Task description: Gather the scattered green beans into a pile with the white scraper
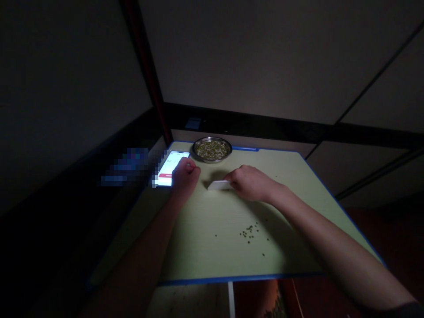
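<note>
Grey wall panels [251,66] stand in dimness behind our rectangular pale green tabletop with blue edging [195,251]. Our right forearm [318,238] slants in over the near right part of it, ending in our right hand [250,182], back upward, above the middle of the surface. Near the far edge sits a round, shallow, shiny metal bowl [213,161] with a layer of small greenish grains [212,149] inside, paler patches showing among them. Our left hand [186,176] is curled in, thumb and fingers drawn together; we cannot tell whether anything is pinched there. It covers part of a bright-screened rectangular phone [167,165] lying by the left edge, though we cannot make out whether hand and phone touch.

Smaller is the thin, flat white piece [218,185] that our right fingers grip at its right end. It reaches leftward from those fingertips, its long axis running roughly across the tabletop, its free end toward our left hand but apart from it. The bowl lies beyond it, well clear.

Smallest are the loose dark green grains [251,228] on the bare surface. They lie on our side of the white piece and somewhat right, nearer our right hand than our left, loosely clustered with a few strays.
</note>
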Tool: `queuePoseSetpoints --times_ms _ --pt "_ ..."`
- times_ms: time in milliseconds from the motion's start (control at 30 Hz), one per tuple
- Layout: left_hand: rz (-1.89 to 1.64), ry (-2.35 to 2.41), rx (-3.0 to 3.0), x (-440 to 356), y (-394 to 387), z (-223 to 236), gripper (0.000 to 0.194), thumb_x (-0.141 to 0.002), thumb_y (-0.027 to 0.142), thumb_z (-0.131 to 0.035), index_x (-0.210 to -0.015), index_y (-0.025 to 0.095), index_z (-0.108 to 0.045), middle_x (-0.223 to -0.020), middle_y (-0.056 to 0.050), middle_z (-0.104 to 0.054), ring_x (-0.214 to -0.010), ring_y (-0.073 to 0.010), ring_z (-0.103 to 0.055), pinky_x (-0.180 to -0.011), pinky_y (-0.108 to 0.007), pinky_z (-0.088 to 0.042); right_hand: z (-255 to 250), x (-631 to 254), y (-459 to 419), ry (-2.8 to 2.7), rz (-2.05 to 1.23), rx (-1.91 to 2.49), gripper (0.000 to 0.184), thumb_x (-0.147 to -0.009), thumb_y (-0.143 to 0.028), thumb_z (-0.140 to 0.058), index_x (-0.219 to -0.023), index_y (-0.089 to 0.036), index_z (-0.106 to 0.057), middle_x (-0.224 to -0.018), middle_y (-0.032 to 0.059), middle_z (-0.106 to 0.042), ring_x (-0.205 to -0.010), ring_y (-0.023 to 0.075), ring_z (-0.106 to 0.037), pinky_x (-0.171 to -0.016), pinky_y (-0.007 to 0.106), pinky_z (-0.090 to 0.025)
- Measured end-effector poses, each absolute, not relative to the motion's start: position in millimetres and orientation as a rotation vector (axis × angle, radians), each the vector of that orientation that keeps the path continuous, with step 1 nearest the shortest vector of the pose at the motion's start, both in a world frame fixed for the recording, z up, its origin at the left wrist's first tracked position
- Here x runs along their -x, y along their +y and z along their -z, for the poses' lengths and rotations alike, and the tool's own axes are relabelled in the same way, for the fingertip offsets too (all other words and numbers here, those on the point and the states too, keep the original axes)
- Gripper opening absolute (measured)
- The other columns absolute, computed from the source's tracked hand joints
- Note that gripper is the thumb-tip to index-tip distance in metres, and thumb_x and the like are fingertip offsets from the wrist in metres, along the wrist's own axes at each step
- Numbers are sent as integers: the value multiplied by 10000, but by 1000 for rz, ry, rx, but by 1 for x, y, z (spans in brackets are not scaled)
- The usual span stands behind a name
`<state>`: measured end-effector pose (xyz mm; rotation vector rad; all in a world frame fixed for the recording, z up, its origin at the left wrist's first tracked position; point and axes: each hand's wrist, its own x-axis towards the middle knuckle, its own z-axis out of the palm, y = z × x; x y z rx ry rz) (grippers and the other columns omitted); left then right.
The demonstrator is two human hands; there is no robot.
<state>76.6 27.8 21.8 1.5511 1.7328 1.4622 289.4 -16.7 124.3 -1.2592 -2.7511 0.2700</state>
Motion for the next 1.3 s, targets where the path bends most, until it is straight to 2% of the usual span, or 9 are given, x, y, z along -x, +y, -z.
queuePoseSetpoints --times_ms 100,267,400,633,800,1000,1167,1300 --pt "-1442 1718 -1535 -78 27 -23 138 -677 233 -561 -725 246 -432 -483 70 -441 -475 -139 -421 -508 -267 -314 -127 -300 -26 -2771 -325 1242 326 -757 -73 -558 -1007 -176 -739 -804 64 -716 -628 125 -557 -633 266 -367" --pt "-1399 1707 -1527 -81 24 -28 135 -678 231 -552 -723 243 -425 -492 66 -452 -466 -135 -418 -503 -267 -314 -130 -327 -56 -2783 -550 1130 445 -754 -40 -495 -1061 -252 -738 -818 33 -736 -729 160 -642 -706 299 -426" --pt "-1391 1696 -1553 -81 25 -27 131 -681 232 -552 -724 241 -429 -505 63 -455 -476 -134 -425 -507 -264 -320 -136 -347 -80 -2789 -675 1063 458 -791 -60 -476 -1102 -284 -726 -848 22 -743 -785 170 -665 -743 325 -457" --pt "-1393 1718 -1576 -79 26 -23 132 -685 242 -553 -726 245 -428 -502 64 -440 -476 -138 -416 -507 -268 -318 -139 -314 -86 -2817 -687 871 507 -802 -44 -445 -1136 -324 -704 -962 5 -738 -862 161 -656 -753 324 -443" --pt "-1376 1704 -1567 -78 24 -25 144 -678 244 -564 -728 247 -429 -501 61 -457 -475 -141 -436 -506 -269 -331 -120 -297 -84 -2833 -712 749 515 -789 -12 -461 -1109 -328 -712 -988 -6 -739 -948 161 -642 -799 323 -455" --pt "-1355 1728 -1575 -79 25 -26 129 -670 239 -556 -715 244 -435 -503 62 -448 -474 -138 -434 -499 -260 -325 -119 -340 -96 -2835 -721 825 456 -837 -9 -453 -1107 -266 -715 -1130 25 -713 -1092 173 -616 -910 353 -470" --pt "-1361 1714 -1562 -80 25 -26 125 -665 244 -558 -723 241 -448 -517 62 -467 -475 -133 -443 -492 -251 -320 -124 -374 -122 -2764 -717 944 414 -895 -45 -438 -1140 -239 -710 -1100 46 -723 -1115 180 -616 -980 370 -476" --pt "-1344 1735 -1578 -81 25 -26 139 -649 237 -571 -701 239 -443 -505 60 -463 -475 -135 -438 -492 -251 -319 -124 -388 -139 -2706 -717 1025 404 -909 -78 -448 -1159 -266 -704 -1101 42 -722 -1094 202 -632 -972 399 -491"
